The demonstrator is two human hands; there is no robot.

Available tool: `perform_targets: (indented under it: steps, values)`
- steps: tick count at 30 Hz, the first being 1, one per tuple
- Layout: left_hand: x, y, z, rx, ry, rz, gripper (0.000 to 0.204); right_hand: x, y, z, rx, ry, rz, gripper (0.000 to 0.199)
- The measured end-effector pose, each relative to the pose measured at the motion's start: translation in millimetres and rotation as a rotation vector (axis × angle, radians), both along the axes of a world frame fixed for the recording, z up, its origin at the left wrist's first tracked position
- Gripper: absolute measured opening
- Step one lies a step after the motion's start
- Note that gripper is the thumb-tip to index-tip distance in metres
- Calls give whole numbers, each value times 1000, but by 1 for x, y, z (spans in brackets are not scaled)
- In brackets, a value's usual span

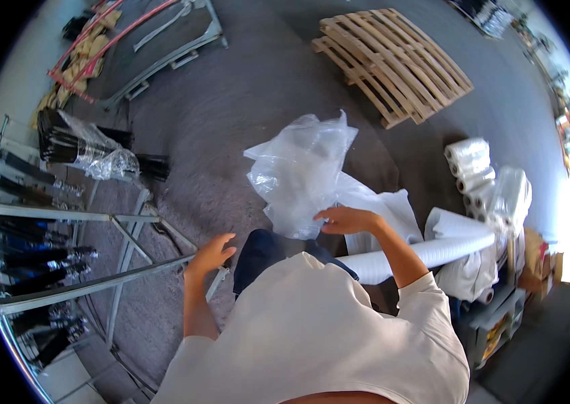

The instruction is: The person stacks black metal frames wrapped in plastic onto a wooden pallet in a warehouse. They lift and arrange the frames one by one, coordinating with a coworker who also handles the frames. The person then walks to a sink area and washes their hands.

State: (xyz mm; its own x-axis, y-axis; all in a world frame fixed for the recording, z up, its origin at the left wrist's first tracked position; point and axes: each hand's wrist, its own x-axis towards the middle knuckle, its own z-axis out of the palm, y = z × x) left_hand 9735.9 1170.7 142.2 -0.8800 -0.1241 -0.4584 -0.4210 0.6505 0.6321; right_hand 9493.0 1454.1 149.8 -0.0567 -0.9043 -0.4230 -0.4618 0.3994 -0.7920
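My left hand (pixel 211 255) hangs in front of me beside the metal frame (pixel 96 285), its fingers stretched out and nothing in them. My right hand (pixel 351 220) is at the lower right edge of a crumpled translucent plastic sheet (pixel 302 165). Its fingers are apart and slightly bent; whether they touch the sheet I cannot tell. Behind that hand a white foam sheet (pixel 382 209) spreads out. A long white foam roll (pixel 419 256) passes under my right forearm.
A wooden pallet (pixel 396 64) lies ahead on the right. Wrapped black rods (pixel 83 145) rest on the left rack. A cart with red rails (pixel 113 44) stands far left. Clear film rolls (pixel 477 172) and a grey shelf unit (pixel 493 323) are on the right.
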Motion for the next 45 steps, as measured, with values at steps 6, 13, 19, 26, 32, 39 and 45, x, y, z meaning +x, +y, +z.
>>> perform_targets:
  steps: [6,13,19,26,32,39,45]
  values:
    - [-17,-88,-35,130,-139,310,41,-47,-119,-61,-59,-2,39,34]
    - [-124,-262,-96,89,-20,217,36,-93,-294,-149,-93,-100,-384,28]
    - [-262,-356,-64,48,140,-23,29,-130,-346,-240,181,-294,-1021,28]
    - [-390,-392,-78,175,163,-102,24,-170,-343,-337,557,-580,-1569,29]
    - [-461,-371,-169,922,-233,455,18,-190,-378,-430,557,-603,-1623,33]
    - [-544,-363,-307,840,-656,325,17,-239,-450,-535,503,-558,-1858,43]
    - [-624,-407,-357,612,-833,290,20,-298,-511,-628,837,-629,-1617,47]
